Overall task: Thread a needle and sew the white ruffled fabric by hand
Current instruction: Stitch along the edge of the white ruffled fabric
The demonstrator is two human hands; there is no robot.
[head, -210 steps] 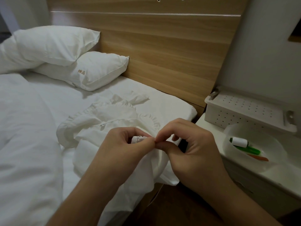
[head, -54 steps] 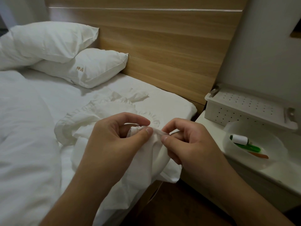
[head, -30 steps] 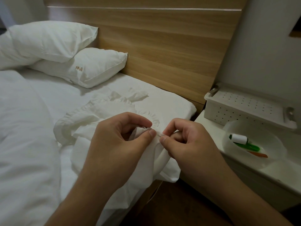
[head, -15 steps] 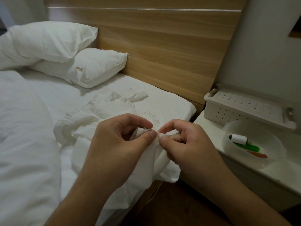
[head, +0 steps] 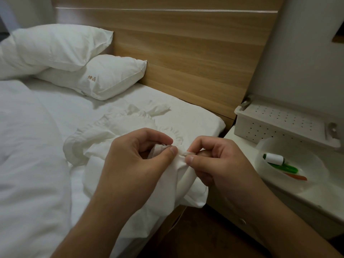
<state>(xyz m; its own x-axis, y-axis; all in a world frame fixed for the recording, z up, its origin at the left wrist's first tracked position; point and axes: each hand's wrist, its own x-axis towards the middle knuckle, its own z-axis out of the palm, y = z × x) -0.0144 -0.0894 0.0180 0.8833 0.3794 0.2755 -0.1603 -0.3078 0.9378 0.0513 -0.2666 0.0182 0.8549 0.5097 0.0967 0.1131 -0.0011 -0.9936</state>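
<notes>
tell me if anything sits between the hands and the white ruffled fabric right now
Nothing visible does. The left hand and right hand both already pinch the same bunched edge of the white ruffled fabric, thumbs nearly meeting. The needle itself is too small to make out.

Needle: too small to make out where the left hand (head: 134,164) and right hand (head: 216,162) pinch the white ruffled fabric (head: 130,125) | Forearms: cut off at bottom edge | Stacked white pillows (head: 55,45): cropped at left edge | Clear plastic bowl (head: 305,185), right of frame: contents partly blurred
</notes>
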